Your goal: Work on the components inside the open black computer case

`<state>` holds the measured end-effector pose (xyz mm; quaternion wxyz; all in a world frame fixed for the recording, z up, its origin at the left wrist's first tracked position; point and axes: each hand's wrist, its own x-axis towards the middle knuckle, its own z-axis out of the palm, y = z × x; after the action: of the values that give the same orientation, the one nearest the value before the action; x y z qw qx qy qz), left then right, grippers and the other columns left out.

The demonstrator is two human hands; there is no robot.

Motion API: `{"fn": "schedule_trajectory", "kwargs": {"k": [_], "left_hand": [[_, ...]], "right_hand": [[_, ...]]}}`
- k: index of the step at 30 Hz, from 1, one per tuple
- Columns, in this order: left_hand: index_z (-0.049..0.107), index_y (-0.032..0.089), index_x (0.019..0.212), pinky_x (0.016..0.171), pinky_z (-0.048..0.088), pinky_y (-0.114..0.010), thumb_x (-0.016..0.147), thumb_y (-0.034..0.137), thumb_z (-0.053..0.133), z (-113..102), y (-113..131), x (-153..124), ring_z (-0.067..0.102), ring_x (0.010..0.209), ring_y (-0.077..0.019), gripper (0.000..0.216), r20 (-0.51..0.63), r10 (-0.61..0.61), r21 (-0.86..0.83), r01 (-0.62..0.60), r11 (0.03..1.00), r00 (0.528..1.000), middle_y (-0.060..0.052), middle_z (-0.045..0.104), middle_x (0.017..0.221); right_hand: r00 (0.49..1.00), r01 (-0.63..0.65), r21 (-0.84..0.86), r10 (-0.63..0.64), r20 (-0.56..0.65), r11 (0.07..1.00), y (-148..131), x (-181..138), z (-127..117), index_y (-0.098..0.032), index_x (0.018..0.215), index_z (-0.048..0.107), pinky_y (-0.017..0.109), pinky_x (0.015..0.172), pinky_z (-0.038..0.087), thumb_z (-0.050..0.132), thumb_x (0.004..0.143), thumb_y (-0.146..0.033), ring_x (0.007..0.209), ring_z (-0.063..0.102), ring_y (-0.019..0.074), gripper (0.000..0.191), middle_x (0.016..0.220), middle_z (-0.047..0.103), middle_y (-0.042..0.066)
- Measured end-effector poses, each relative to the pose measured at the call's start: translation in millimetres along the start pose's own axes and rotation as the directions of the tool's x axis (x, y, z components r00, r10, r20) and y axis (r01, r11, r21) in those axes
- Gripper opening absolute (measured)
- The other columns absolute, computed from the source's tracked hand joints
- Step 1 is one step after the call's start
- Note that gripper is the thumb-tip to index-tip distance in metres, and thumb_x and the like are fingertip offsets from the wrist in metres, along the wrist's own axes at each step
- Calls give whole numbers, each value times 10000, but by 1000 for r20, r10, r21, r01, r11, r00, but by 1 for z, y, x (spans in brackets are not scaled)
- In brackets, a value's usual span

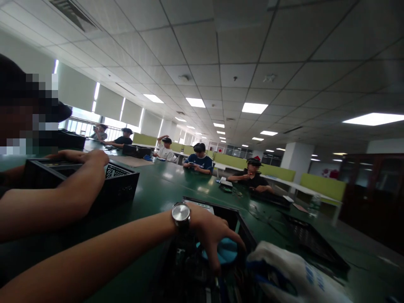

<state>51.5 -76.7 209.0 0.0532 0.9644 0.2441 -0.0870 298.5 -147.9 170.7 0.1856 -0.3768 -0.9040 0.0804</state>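
Note:
My left hand (pixel 214 231), with a silver wristwatch (pixel 181 213) above it, reaches down into an open black computer case (pixel 244 223). Its thumb and fingers curve around a blue cooling fan (pixel 227 251) inside. Dark parts and cables around the fan are too dim to make out. Close to this hand, on the right, lies white cloth (pixel 284 263) with blue lettering. My right hand does not show.
A co-worker's arms (pixel 78 185) reach over another black case (pixel 123 185) at left. A black side panel (pixel 312 240) and a plastic bottle (pixel 314 205) are on the right of the green table (pixel 158 185). Several people sit farther along.

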Motion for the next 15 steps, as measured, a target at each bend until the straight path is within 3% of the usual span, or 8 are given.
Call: {"fn": "schedule_trajectory", "kwargs": {"k": [3, 7, 10, 15], "left_hand": [[370, 399, 1514, 903, 509, -487, 628, 453, 801, 15, -13, 15, 616, 1129, -390, 986, 40, -49, 86, 46, 995, 998, -116, 526, 1325], [379, 412, 1509, 952, 468, -580, 587, 417, 828, 48, -22, 31, 544, 1233, -443, 1026, 42, -70, 171, 62, 983, 997, -129, 537, 1350], [415, 425, 1486, 957, 467, -576, 575, 412, 835, 66, -26, 36, 534, 1250, -434, 1003, 27, -12, 191, 7, 982, 1000, -124, 528, 1380], [415, 372, 1495, 1041, 376, -630, 682, 461, 800, 59, -16, 16, 400, 1399, -415, 904, -64, 6, 225, 9, 974, 998, -168, 422, 1516]], "right_hand": [[998, 61, 70, -59, -25, 996, -12, -4, 8, -301, 1094, 673, 247, 817, 534, 561, 949, -388, 885, 688, 177, 203, 1015, 719, 28], [994, 71, 111, -80, 74, 991, -10, -5, 20, -303, 1098, 673, 238, 829, 520, 510, 977, -402, 911, 684, 166, 226, 1023, 721, 19], [999, 48, 118, -48, -5, 992, -10, -5, 26, -285, 1001, 691, 245, 788, 522, 514, 948, -411, 875, 694, 186, 224, 967, 738, 25], [992, 28, 33, -24, -120, 999, 9, -11, 40, -304, 943, 702, 278, 692, 538, 465, 912, -533, 806, 699, 229, 331, 922, 748, 51]]}}
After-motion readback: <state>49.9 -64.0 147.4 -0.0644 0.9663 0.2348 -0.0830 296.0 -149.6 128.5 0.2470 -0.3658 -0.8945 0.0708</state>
